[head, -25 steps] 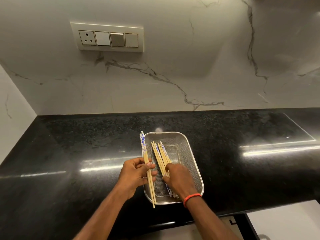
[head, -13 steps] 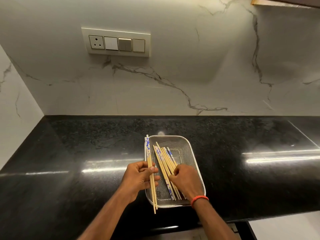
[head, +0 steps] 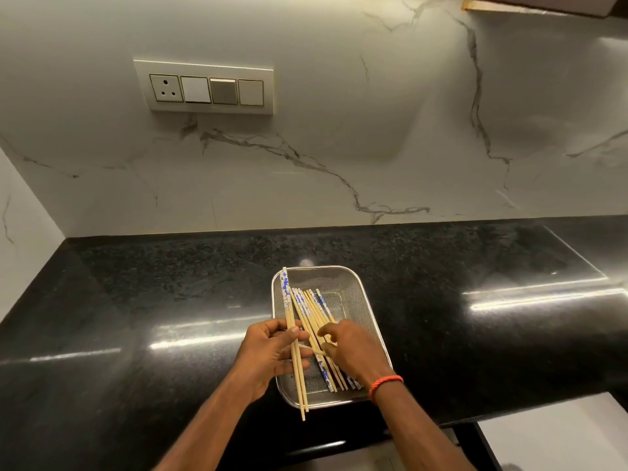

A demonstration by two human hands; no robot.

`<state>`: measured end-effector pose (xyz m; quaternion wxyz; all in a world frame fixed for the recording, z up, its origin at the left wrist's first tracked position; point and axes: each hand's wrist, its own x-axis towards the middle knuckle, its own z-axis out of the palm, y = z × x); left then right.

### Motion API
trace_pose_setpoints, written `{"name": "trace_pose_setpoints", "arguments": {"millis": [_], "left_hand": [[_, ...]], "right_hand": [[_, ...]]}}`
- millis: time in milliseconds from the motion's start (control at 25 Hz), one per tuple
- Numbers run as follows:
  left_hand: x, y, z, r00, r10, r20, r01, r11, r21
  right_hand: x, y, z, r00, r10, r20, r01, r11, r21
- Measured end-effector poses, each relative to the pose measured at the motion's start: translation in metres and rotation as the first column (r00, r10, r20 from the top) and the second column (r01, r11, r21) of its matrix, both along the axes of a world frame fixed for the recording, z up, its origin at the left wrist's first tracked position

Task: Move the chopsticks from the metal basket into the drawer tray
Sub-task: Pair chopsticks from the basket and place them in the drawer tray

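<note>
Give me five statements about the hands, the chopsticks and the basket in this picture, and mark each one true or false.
1. The left hand holds a pair of chopsticks. True.
2. The metal basket is empty. False: a bunch of loose chopsticks lies in it.
3. The right hand reaches into the basket and pinches one chopstick. True.
4. The basket stands on a white counter. False: the counter is black and glossy.
5. The right wrist wears a blue band. False: the band is orange-red.
</note>
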<state>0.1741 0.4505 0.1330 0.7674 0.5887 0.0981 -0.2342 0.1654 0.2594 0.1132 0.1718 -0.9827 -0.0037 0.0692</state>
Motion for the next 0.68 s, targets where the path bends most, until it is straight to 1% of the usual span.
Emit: {"name": "trace_pose_setpoints", "arguments": {"millis": [80, 120, 200, 240, 320, 360, 480, 560, 680], "left_hand": [[0.001, 0.001, 0.001, 1.0, 0.009, -0.004, -0.009, 1.0, 0.0], [0.002, 0.003, 0.001, 1.0, 0.012, -0.005, -0.012, 1.0, 0.0], [0.002, 0.007, 0.001, 1.0, 0.026, -0.004, -0.026, 1.0, -0.003], [0.003, 0.01, 0.0, 0.999, 0.038, -0.006, -0.038, 0.999, -0.003], [0.003, 0.014, -0.004, 0.998, 0.065, -0.013, -0.065, 0.998, 0.009], [0.003, 0.015, -0.005, 0.997, 0.075, -0.015, -0.075, 0.997, 0.014], [0.001, 0.015, -0.004, 0.997, 0.075, -0.016, -0.075, 0.997, 0.01], [0.001, 0.015, 0.003, 0.998, 0.055, 0.004, -0.055, 0.998, -0.011], [0.008, 0.021, 0.025, 0.992, 0.017, 0.124, -0.014, 1.0, -0.025]], "right_hand": [[-0.001, 0.005, -0.003, 0.995, 0.103, 0.006, -0.102, 0.992, -0.081], [-0.003, 0.007, -0.004, 0.992, 0.124, 0.037, -0.121, 0.99, -0.077], [-0.013, 0.01, -0.005, 0.987, 0.14, 0.076, -0.142, 0.99, 0.019], [-0.018, 0.012, -0.007, 0.981, 0.181, 0.072, -0.184, 0.982, 0.041], [-0.03, 0.018, -0.012, 0.958, 0.279, 0.067, -0.279, 0.96, -0.009], [-0.034, 0.022, -0.014, 0.951, 0.299, 0.078, -0.297, 0.954, -0.038], [-0.033, 0.025, -0.018, 0.956, 0.272, 0.113, -0.265, 0.962, -0.07], [-0.029, 0.021, -0.013, 0.967, 0.214, 0.137, -0.209, 0.977, -0.045], [-0.026, 0.005, 0.007, 0.97, 0.149, 0.193, -0.151, 0.989, -0.003]]}}
